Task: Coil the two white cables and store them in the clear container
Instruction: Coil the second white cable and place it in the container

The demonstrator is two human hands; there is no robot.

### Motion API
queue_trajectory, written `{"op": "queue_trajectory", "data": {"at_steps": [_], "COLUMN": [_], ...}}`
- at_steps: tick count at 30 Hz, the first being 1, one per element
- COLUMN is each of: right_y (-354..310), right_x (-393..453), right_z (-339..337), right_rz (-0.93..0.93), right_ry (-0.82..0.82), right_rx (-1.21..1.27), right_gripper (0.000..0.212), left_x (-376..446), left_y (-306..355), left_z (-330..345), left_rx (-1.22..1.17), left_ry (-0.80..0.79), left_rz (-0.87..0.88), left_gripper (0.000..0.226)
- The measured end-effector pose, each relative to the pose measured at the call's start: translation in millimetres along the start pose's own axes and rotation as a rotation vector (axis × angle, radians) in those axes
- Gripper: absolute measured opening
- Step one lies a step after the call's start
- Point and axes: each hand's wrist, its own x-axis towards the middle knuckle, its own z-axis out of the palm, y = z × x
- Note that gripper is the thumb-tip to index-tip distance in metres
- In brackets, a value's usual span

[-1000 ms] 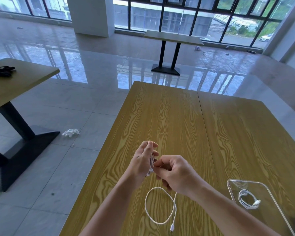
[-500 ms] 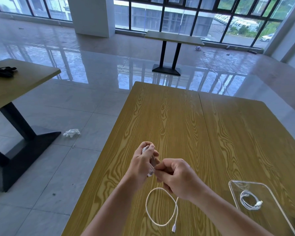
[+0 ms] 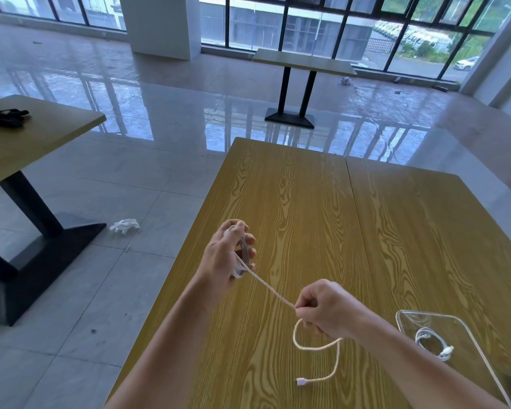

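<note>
The left hand [image 3: 224,258] grips the wound cable [image 3: 266,283]; it runs tight, down-right, to the pinching right hand [image 3: 326,309].

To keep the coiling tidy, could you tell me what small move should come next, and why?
Probably the right hand should carry its pinched stretch of cable back around the left hand, adding one more loop. Coils already sit on the left hand's fingers, yet a tail with the plug hangs loose, so the cable seems not ready for the container.
</note>
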Motion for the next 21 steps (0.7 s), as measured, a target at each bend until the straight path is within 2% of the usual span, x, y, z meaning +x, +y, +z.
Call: {"op": "queue_trajectory", "data": {"at_steps": [5,10,14,18,21], "right_y": [2,-2,-13,-25,-33], "right_x": [5,3,-1,-10,-14], "right_z": [-6,-7,-6,-5,-4], "right_rz": [0.011,-0.059,-0.109,-0.148,-0.182], "right_ry": [0.242,0.338,0.336,0.254,0.190], "right_rx": [0.015,0.091,0.276,0.503,0.660], "right_gripper": [0.020,0.018,0.018,0.014,0.019], "left_x": [-7,-11,-13,-15,-17], "left_y": [-11,-22,-26,-29,-32], "left_z": [5,8,13,16,17], "left_rx": [0.178,0.349,0.360,0.312,0.311], "left_ry": [-0.089,-0.052,-0.062,-0.064,-0.078], "left_rz": [-0.073,-0.036,-0.053,-0.060,-0.065], "left_gripper": [0.011,0.015,0.015,0.014,0.013]}}
